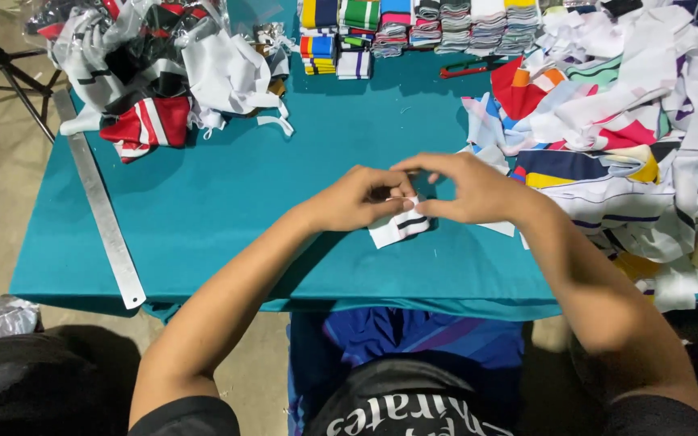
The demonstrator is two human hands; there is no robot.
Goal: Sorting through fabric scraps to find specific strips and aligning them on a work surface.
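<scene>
Small white fabric strip with black stripes [400, 226] lies mid-table, near the front edge of the teal cloth-covered table [228, 202]. My left hand [361, 199] and right hand [466, 190] both pinch its top edge, fingertips meeting. Best to keep the edges aligned and the fold tight, I judge. Folded striped knit bands [414, 28] stacked along the far edge; clear plastic bags of fabric [135, 60] far left; loose cut pieces [648, 137] right; long metal ruler [100, 206] left.

— Item one, as I log it from my remote feed: what is worn up top?

— Black short sleeves, one at the lower left of the frame, one at the lower right; forearms bare. Left hand [363, 199] and right hand [468, 190] ungloved, no rings or watch.

— Item two?

— Black shirt front with white lettering, bottom centre.
</scene>
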